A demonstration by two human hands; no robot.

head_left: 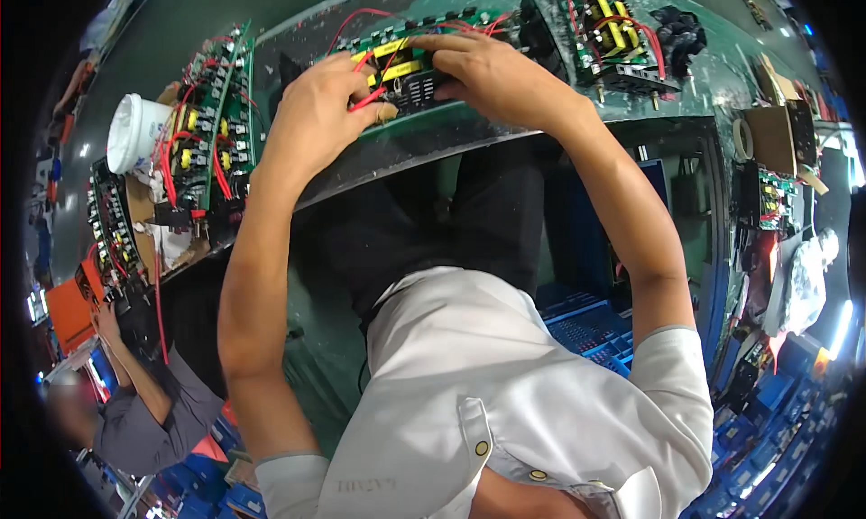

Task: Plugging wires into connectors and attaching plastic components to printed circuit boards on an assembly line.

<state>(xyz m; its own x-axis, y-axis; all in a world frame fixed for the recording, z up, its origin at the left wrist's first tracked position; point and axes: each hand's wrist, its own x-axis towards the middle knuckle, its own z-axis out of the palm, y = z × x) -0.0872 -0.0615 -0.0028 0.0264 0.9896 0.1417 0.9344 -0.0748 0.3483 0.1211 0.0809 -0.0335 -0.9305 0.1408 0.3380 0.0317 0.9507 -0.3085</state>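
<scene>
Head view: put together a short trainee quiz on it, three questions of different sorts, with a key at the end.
1. Multiple choice. Which of the person's hands is nearer the round white plastic tub?
A) The bare left hand
B) The bare right hand

2. True or false. The crumpled black bundle lies to the right of both hands.

3. Fill in the colour. Between the hands, the long green circuit board carries black parts and ____ blocks.

Key: 1. A; 2. True; 3. yellow.
</scene>
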